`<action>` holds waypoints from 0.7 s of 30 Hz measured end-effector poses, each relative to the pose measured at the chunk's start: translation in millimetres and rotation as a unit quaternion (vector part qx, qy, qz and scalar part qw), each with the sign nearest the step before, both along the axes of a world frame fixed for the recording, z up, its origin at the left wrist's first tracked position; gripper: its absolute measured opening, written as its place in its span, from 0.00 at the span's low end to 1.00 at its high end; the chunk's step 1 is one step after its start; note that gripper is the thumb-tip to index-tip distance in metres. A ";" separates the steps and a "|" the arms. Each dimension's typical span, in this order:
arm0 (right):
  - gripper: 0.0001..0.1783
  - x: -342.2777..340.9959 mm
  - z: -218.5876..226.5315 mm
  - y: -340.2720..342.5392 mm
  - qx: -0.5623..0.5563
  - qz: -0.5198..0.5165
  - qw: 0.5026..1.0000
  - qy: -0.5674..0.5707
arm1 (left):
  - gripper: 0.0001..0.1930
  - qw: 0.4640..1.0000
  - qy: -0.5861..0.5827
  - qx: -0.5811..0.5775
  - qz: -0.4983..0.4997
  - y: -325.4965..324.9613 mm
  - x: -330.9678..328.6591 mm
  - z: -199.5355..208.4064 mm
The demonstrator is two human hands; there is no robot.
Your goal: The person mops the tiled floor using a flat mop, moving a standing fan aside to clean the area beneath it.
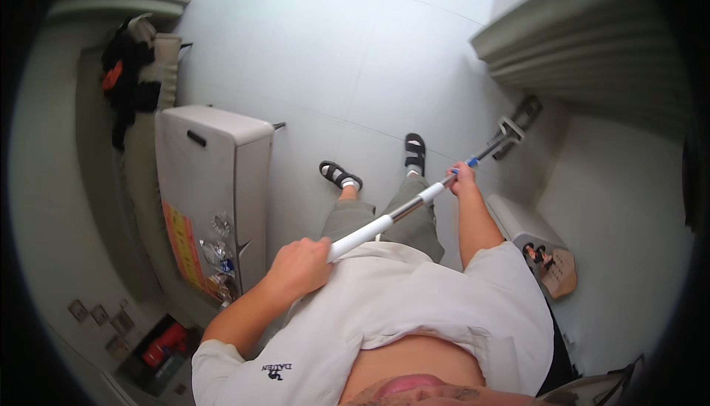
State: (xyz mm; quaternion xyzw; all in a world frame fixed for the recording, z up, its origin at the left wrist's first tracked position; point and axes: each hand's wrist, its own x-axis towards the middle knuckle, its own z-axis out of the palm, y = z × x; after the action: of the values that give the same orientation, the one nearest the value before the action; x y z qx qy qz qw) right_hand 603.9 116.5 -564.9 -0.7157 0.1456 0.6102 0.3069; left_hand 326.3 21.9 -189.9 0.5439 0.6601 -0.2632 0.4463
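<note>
A long-handled mop (359, 239) slants across the front of my body, its pole white and silver with a blue collar. My left hand (299, 267) is wrapped round the white top end of the pole, near my waist. Farther down, beside the blue collar, my right hand (462, 178) grips the pole with closed fingers. The dark, flat mop head (526, 114) with its light grey bracket is at the far right, by the wall under the curtain. Whether its whole face touches the floor I cannot tell.
Left of me stands a pale table (200, 151) with small clear and silvery items on it. Behind it, dark clothing (133, 73) lies on a greenish seat. A grey-green curtain (592, 51) hangs at right, above a low white cabinet (521, 221). Glossy pale floor (333, 44) stretches ahead.
</note>
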 end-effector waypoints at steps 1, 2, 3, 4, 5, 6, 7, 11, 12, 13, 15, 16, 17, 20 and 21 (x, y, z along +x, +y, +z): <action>0.04 -5.2 -4.9 -2.8 0.003 0.015 1.000 0.006 | 0.09 1.000 0.006 0.003 0.015 -7.9 -7.6 -5.3; 0.04 -14.4 -7.6 -4.9 -0.011 0.002 0.999 0.040 | 0.09 0.999 0.033 0.029 0.006 -17.1 -17.1 -9.6; 0.04 -28.2 -8.4 -6.5 -0.026 -0.012 0.997 0.072 | 0.09 0.997 0.059 0.054 -0.004 -24.2 -29.0 -11.4; 0.05 -48.3 -13.1 -11.7 -0.040 0.018 0.998 0.035 | 0.09 0.996 0.061 0.060 0.005 -29.8 -44.8 -10.8; 0.05 -73.4 -18.6 -18.3 -0.052 0.026 0.997 0.045 | 0.09 0.993 0.093 0.076 0.019 -38.5 -65.4 -7.9; 0.05 -107.7 -19.9 -22.7 -0.065 0.036 0.996 0.055 | 0.09 0.987 0.126 0.090 0.034 -48.5 -90.0 -4.0; 0.05 -154.5 -1.9 -22.2 -0.068 0.054 0.996 0.010 | 0.04 0.984 0.148 0.093 0.042 -60.9 -114.1 2.5; 0.07 -299.7 22.5 -55.7 -0.051 0.154 0.987 -0.002 | 0.07 0.960 0.231 0.060 0.146 -128.2 -186.1 44.1; 0.08 -332.7 28.0 -63.3 -0.048 0.177 0.983 -0.002 | 0.08 0.952 0.240 0.059 0.182 -146.0 -194.3 53.4; 0.09 -370.1 39.1 -68.7 -0.053 0.220 0.974 -0.004 | 0.09 0.940 0.254 0.056 0.219 -161.2 -201.5 65.3; 0.10 -429.0 66.2 -71.7 -0.053 0.300 0.952 0.022 | 0.09 0.918 0.273 0.048 0.284 -178.7 -202.9 82.4; 0.11 -453.2 77.7 -71.6 -0.051 0.334 0.940 0.049 | 0.10 0.899 0.286 0.039 0.330 -184.6 -201.9 87.4; 0.10 -479.6 77.0 -73.6 -0.037 0.355 0.932 0.061 | 0.10 0.895 0.285 0.037 0.340 -187.6 -201.2 87.9; 0.08 -553.1 64.1 -56.6 -0.004 0.407 0.904 0.135 | 0.09 0.865 0.305 0.046 0.395 -175.8 -202.7 80.0; 0.07 -573.6 59.5 -47.4 0.016 0.431 0.889 0.152 | 0.10 0.867 0.302 0.053 0.394 -164.8 -204.2 76.8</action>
State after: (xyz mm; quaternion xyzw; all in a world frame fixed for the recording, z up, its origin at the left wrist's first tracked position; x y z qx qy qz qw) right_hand 30.4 69.0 -505.4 -0.6011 -0.1425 0.7864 -0.0010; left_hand 122.1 -142.9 -113.1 0.1553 0.9348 -0.1816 0.2626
